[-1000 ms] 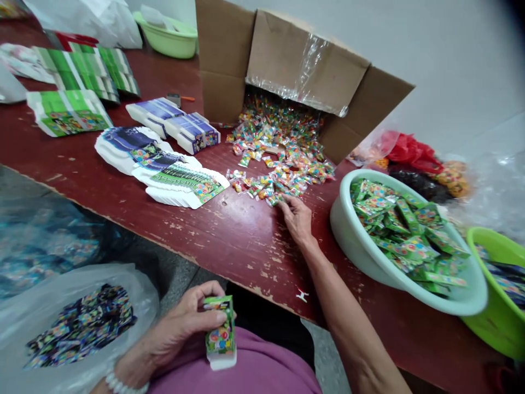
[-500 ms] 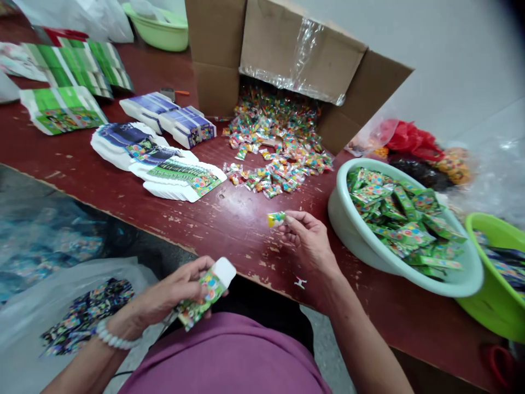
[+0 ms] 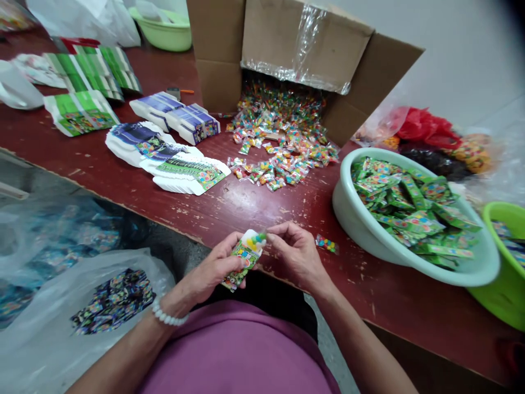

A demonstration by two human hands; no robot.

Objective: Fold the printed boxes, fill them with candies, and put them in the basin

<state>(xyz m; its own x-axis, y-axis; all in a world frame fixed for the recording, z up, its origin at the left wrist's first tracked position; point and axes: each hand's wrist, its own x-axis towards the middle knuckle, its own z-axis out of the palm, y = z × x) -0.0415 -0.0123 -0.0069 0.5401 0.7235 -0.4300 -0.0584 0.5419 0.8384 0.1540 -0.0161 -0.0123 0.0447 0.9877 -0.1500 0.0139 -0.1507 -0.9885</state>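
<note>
The red-painted wooden table spans the view, with its near edge in front of the person's purple shirt. On it, an open cardboard box lies on its side, and a heap of small wrapped candy packets spills from its mouth. A wide pale-green basin at right holds folded green cartons; a brighter green basin sits partly in view beyond it. Stacks of flat printed carton blanks lie left of the heap. A white plastic bag below the table edge holds finished dark cartons.

Compared with the earlier frame, both hands are now together, just above the table edge. The left hand, with a white beaded bracelet, has its fingers clenched around the green printed carton, which is tilted, with its open end up and toward the right hand. The right hand has moved in from beside the basin; its fingers pinch a candy packet at the carton's mouth, touching it. One loose candy packet now lies on the table, near the basin.
</note>
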